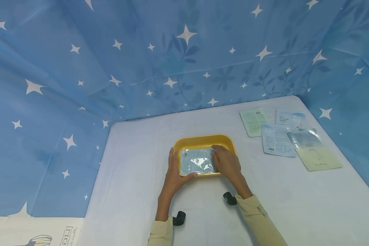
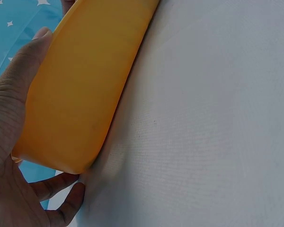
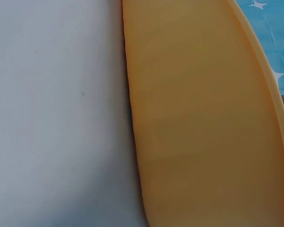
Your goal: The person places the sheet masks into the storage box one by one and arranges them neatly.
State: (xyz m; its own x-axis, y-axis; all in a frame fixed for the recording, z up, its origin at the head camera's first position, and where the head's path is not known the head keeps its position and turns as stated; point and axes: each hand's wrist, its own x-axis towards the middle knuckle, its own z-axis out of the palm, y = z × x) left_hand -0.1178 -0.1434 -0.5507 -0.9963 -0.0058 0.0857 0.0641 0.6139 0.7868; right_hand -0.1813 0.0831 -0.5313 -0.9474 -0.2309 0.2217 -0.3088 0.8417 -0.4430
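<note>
A yellow plastic basin (image 1: 204, 140) stands on the white table. Flat inside it lies a pale blue, shiny sheet-mask packet (image 1: 198, 162) with a barcode at one corner. My left hand (image 1: 173, 177) holds the basin's near left corner. Its thumb (image 2: 35, 54) lies on the near rim, and the fingers go round the left end. My right hand (image 1: 227, 162) reaches over the near right rim, its bent fingers on the packet's right end, which they partly hide. In the right wrist view only the basin's outer wall (image 3: 203, 113) and a sliver of hand show.
On the right of the table (image 1: 135, 164) lie several more sheet-mask packets: a green one (image 1: 253, 121), a light blue one (image 1: 276, 141), a pale one (image 1: 290, 118) and a silver-and-yellow one (image 1: 316, 153). Blue star-patterned cloth (image 1: 172, 68) hangs behind and at both sides.
</note>
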